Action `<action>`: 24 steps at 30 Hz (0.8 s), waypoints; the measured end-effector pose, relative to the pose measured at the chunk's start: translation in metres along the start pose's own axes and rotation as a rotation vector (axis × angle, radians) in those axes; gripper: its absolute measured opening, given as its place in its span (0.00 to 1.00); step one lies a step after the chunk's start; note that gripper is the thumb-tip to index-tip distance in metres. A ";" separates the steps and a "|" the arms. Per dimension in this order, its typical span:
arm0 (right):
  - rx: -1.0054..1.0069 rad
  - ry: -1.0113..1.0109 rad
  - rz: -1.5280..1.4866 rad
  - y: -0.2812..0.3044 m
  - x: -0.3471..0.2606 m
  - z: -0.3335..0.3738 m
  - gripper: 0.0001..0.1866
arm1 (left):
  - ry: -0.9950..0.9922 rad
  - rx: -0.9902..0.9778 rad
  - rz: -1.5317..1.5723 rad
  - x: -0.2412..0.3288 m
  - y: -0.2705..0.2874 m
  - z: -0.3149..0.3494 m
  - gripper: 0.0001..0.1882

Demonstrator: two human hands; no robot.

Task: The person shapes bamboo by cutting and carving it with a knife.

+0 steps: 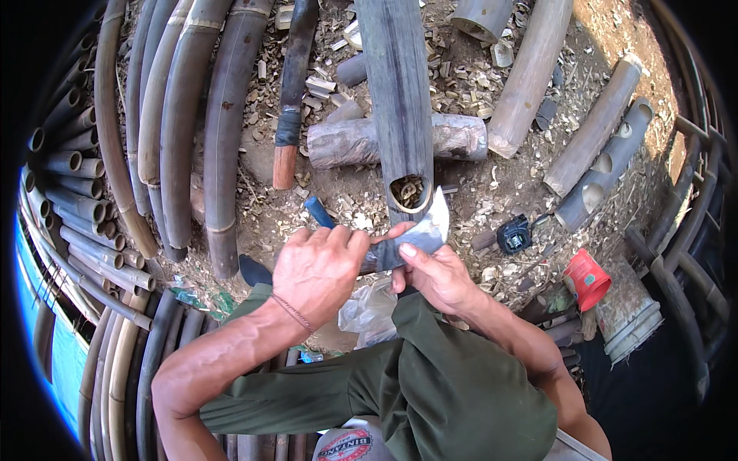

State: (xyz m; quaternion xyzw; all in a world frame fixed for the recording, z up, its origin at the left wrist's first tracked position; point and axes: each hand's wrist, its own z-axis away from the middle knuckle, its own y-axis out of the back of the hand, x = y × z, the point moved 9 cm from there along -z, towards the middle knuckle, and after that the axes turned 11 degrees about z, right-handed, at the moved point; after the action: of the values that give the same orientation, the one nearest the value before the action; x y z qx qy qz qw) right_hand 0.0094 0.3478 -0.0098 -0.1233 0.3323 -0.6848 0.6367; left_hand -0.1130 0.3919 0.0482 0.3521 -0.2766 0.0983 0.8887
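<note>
My left hand [323, 261] is closed round the dark wrapped shaft of a knife with a broad curved grey blade [429, 227]. My right hand [442, 276] pinches that blade, its thumb lying on the flat. Just beyond the blade is the open near end of a thick bamboo pole [398, 100], with shavings inside. The pole rests across a short log [344, 144]. A blue rod-like piece [317, 211] shows just past my left knuckles; whether it joins the knife I cannot tell. My legs are in green trousers beneath both hands.
Bamboo poles [234, 100] line the left, with stacked tubes [81, 165] farther out. A long tool with a reddish wooden handle [284, 167] lies among wood chips. Right of me are a notched bamboo piece [607, 173], a black tape measure [513, 233] and a red cup [587, 280].
</note>
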 end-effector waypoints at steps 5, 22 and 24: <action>-0.062 -0.215 -0.280 -0.017 0.028 -0.015 0.20 | 0.026 -0.463 0.056 -0.034 -0.001 -0.018 0.12; 0.325 0.402 1.663 0.023 -0.127 0.082 0.28 | -0.152 0.123 1.163 0.109 -0.080 -0.057 0.56; 0.113 0.350 1.964 0.009 -0.141 0.070 0.30 | -0.106 -0.171 1.744 0.103 -0.100 -0.063 0.60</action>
State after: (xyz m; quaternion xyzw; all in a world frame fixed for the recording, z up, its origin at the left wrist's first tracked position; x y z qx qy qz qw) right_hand 0.0803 0.4623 0.0726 0.3391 0.3427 0.1220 0.8676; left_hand 0.0362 0.3590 0.0112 -0.0484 -0.4944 0.7048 0.5064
